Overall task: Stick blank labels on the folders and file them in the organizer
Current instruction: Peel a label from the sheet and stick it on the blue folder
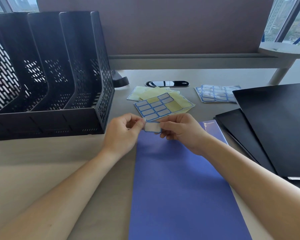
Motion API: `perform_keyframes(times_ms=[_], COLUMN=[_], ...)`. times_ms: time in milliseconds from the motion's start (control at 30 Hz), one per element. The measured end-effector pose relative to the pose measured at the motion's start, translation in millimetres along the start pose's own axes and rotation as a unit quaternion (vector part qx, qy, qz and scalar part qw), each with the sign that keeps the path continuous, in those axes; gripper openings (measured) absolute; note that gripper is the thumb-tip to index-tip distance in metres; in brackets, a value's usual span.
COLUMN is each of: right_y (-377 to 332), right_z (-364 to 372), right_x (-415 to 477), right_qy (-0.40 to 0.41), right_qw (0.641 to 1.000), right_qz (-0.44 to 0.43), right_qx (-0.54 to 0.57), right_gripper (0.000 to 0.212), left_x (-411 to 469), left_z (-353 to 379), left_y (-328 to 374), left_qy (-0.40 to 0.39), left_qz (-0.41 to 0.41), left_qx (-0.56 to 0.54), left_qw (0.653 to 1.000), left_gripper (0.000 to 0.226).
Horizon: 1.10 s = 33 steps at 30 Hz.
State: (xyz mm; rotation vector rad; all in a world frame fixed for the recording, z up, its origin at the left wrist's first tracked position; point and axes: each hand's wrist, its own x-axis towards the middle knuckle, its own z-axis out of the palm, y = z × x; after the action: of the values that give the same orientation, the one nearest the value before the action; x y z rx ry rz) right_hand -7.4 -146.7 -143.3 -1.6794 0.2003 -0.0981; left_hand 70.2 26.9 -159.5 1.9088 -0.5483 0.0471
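So far, little of the job looks finished. A single blank label [152, 127], white with a blue border, is off its sheet and held in the air at mid-frame, just above the far edge of the blue folder [177, 187]. That folder lies flat on the desk [42, 153] at lower centre. The left hand [123, 134] pinches the label's left edge and the right hand [180, 130] pinches its right edge, so each grip is clamped on the label. It does not appear to be pressed onto the cover yet, and no label shows on the blue folder's bare face.

Just beyond the hands lies a partly used label sheet [154, 106] with several spaces stripped, on top of yellowish spent backing sheets [154, 91]. This suggests labelling is under way. Fresh label sheets [215, 93] sit at upper right of centre.

The black mesh organizer [50, 66] stands at upper left, and the slots that show hold no folder, so filing has probably not begun. Black folders [275, 127] are stacked at the right, overlapping each other, and I see no label on them.

What seems left is sticking this label down, labelling the black folders and filing them all.
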Motion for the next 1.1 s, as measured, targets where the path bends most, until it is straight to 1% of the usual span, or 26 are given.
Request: perform_keyframes(times_ms=[33, 67, 133, 200, 233, 267, 300, 367, 400, 433, 500, 533, 633, 700, 733, 867, 967, 1100], right_y=[-0.2, -0.4, -0.7, -0.7, -0.8, -0.7, -0.3, 0.7, 1.0, 1.5, 1.7, 1.3, -0.8, -4.2, -6.4, -11.7, -12.5, -10.0], right_z=[0.1, 0.2, 0.7, 1.3, 1.8, 2.2, 2.3, 1.6, 1.1, 0.4, -0.4, -0.4, 0.3, 0.2, 0.2, 3.7, 10.0, 16.5], right_x=[0.0, -0.2, -0.1, 0.4, 0.8, 1.3, 2.2, 3.9, 4.5, 5.2, 6.0, 6.1, 6.2, 4.7, 3.7, -0.3, -1.4, 1.7], right_qy=[0.006, 0.014, 0.024, 0.027, 0.028, 0.03, 0.032, 0.04, 0.046, 0.053, 0.068, 0.076, 0.091, 0.096, 0.098, 0.098, 0.089, 0.097], right_qw=[1.0, 1.0, 1.0, 0.999, 0.999, 0.999, 0.999, 0.998, 0.997, 0.997, 0.995, 0.994, 0.993, 0.994, 0.994, 0.995, 0.995, 0.993], right_qz=[0.001, 0.005, 0.018, 0.027, 0.03, 0.033, 0.037, 0.045, 0.049, 0.053, 0.057, 0.056, 0.039, 0.022, 0.016, -0.016, -0.035, -0.031], right_qx=[0.0, 0.0, 0.004, 0.006, 0.007, 0.007, 0.009, 0.016, 0.023, 0.032, 0.051, 0.057, 0.058, 0.057, 0.055, 0.01, -0.043, -0.054], right_gripper=[0.021, 0.023, 0.026, 0.027, 0.027, 0.027, 0.026, 0.023, 0.022, 0.021, 0.017, 0.014, 0.01, 0.013, 0.016, 0.018, 0.016, 0.02], left_x=[1.1, 2.3, 6.2, 7.6, 6.8, 5.9, 6.1, 9.1, 10.9, 12.9, 14.4, 14.0, 12.9, 12.0, 10.9, 0.0, -4.0, -6.4], left_z=[-2.0, -4.0, -5.6, -2.6, -0.7, 0.6, 1.0, -0.3, -1.5, -2.5, -2.3, -1.3, 2.1, 3.9, 4.0, 4.6, 3.7, -0.8], left_y=[-1.7, -4.5, -14.0, -20.8, -21.5, -20.0, -17.8, -16.7, -15.5, -15.0, -12.1, -9.5, -1.6, 0.2, 1.2, 7.0, 4.9, 2.7], left_qy=[0.001, -0.004, -0.046, -0.105, -0.124, -0.135, -0.135, -0.128, -0.129, -0.131, -0.12, -0.117, -0.102, -0.093, -0.103, -0.178, -0.181, -0.185], left_qz=[0.034, 0.05, 0.037, 0.006, 0.005, 0.004, 0.002, 0.006, -0.003, -0.024, -0.085, -0.11, -0.126, -0.14, -0.148, -0.162, -0.172, -0.178], left_qx=[0.072, 0.126, 0.208, 0.298, 0.332, 0.344, 0.336, 0.304, 0.274, 0.228, 0.081, 0.005, -0.171, -0.266, -0.304, -0.377, -0.39, -0.413], left_qw=[0.997, 0.991, 0.976, 0.949, 0.935, 0.929, 0.932, 0.944, 0.953, 0.965, 0.986, 0.987, 0.972, 0.949, 0.936, 0.895, 0.886, 0.874], left_gripper=[0.015, 0.016, 0.033, 0.051, 0.052, 0.047, 0.041, 0.038, 0.039, 0.036, 0.014, 0.014, 0.033, 0.042, 0.042, 0.039, 0.036, 0.038])
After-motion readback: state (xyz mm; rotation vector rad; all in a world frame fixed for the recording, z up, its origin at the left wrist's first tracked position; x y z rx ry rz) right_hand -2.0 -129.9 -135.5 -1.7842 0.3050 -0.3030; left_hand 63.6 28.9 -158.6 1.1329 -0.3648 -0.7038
